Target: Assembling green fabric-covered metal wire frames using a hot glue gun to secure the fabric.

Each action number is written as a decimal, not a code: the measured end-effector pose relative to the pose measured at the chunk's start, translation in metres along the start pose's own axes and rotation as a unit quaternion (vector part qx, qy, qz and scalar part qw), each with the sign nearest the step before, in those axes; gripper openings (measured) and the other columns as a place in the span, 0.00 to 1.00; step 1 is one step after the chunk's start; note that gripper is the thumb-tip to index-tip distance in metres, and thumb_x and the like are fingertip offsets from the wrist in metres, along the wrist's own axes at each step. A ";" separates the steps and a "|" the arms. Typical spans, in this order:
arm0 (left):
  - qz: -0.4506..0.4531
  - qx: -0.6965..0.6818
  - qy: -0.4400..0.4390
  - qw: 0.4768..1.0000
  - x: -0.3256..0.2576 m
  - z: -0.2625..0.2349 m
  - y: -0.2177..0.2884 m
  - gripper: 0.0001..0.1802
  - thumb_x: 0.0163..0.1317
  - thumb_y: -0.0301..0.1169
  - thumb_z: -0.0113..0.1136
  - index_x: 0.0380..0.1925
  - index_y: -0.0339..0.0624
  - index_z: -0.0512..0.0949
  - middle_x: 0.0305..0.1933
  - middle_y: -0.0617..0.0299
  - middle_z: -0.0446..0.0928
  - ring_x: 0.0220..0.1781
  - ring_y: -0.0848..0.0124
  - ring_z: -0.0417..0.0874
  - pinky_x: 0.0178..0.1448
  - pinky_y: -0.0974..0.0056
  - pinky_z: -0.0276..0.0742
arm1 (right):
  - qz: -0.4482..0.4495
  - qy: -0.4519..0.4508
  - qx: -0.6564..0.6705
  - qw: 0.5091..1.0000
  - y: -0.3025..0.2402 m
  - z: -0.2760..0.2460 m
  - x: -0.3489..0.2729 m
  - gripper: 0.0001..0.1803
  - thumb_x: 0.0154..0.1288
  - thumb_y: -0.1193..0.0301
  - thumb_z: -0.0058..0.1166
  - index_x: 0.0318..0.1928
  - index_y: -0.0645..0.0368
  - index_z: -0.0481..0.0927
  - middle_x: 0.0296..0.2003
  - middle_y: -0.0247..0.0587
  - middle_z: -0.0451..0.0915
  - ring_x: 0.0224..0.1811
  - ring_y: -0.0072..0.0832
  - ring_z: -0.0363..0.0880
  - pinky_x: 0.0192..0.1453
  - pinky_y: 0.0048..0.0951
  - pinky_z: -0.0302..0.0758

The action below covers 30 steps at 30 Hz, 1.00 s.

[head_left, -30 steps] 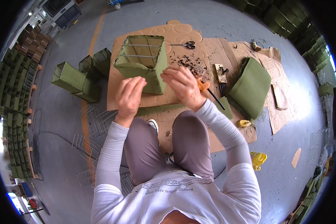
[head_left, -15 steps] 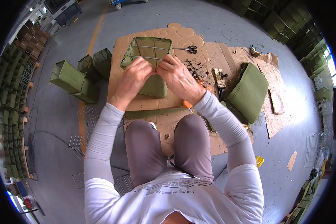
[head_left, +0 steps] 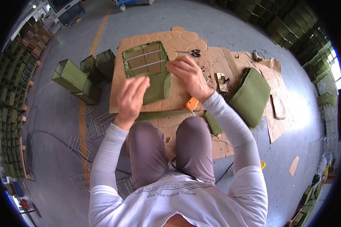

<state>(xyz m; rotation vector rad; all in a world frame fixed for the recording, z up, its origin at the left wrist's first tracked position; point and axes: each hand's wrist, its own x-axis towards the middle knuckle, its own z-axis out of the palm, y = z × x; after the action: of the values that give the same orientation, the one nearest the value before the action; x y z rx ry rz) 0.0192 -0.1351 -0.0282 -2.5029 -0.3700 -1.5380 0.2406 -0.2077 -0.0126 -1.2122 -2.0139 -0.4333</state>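
Observation:
On the cardboard in front of me is a green fabric box [head_left: 157, 89] with its open mouth showing. Two thin metal rods [head_left: 144, 66] cross the mouth from side to side. My left hand [head_left: 130, 99] is over the box's near left part, its fingers pressed together and slightly blurred. At the box's right rim, my right hand [head_left: 191, 77] has its fingertips pinched together. Whatever either hand pinches is too small or hidden to make out. An orange-handled tool [head_left: 192, 104] lies just below my right hand. Black-handled scissors [head_left: 193, 53] rest beyond it.
A stack of green fabric pieces [head_left: 252, 96] lies to the right, beside a small wooden block [head_left: 222, 82] with dark scraps. Several green boxes [head_left: 70, 75] stand on the floor at left, near wire frames [head_left: 96, 121]. Cardboard sheets [head_left: 115, 90] cover the work surface.
My hands have moved apart from the box's near rim, the left one toward me and the right one to the right. The box has turned and tilted a little.

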 end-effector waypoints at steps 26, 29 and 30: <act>-0.057 0.000 -0.088 0.995 0.021 -0.005 0.005 0.16 0.51 0.20 0.68 0.42 0.33 0.83 0.44 0.54 0.81 0.46 0.60 0.80 0.47 0.60 0.79 | 0.155 0.049 0.108 0.981 0.014 -0.019 0.010 0.12 0.58 0.73 0.62 0.44 0.58 0.86 0.39 0.44 0.84 0.42 0.38 0.81 0.48 0.33 0.78; -0.015 0.021 -0.031 0.999 -0.001 0.008 0.007 0.19 0.47 0.18 0.70 0.43 0.33 0.82 0.44 0.58 0.80 0.46 0.60 0.79 0.48 0.60 0.80 | 0.054 0.068 0.039 0.995 0.008 -0.002 -0.010 0.14 0.54 0.77 0.64 0.44 0.61 0.85 0.44 0.40 0.83 0.47 0.38 0.78 0.49 0.34 0.78; -0.015 0.030 -0.047 0.998 -0.003 0.013 0.004 0.20 0.49 0.21 0.70 0.45 0.34 0.81 0.43 0.59 0.80 0.46 0.63 0.78 0.48 0.61 0.80 | 0.035 0.052 0.032 0.998 0.008 0.006 -0.013 0.15 0.53 0.77 0.64 0.44 0.61 0.84 0.43 0.40 0.83 0.47 0.38 0.77 0.50 0.34 0.78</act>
<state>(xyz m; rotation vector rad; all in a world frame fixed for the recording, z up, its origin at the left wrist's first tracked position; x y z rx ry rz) 0.0306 -0.1359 -0.0370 -2.5394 -0.4625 -1.4005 0.2485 -0.2084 -0.0269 -1.1929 -1.8779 -0.3853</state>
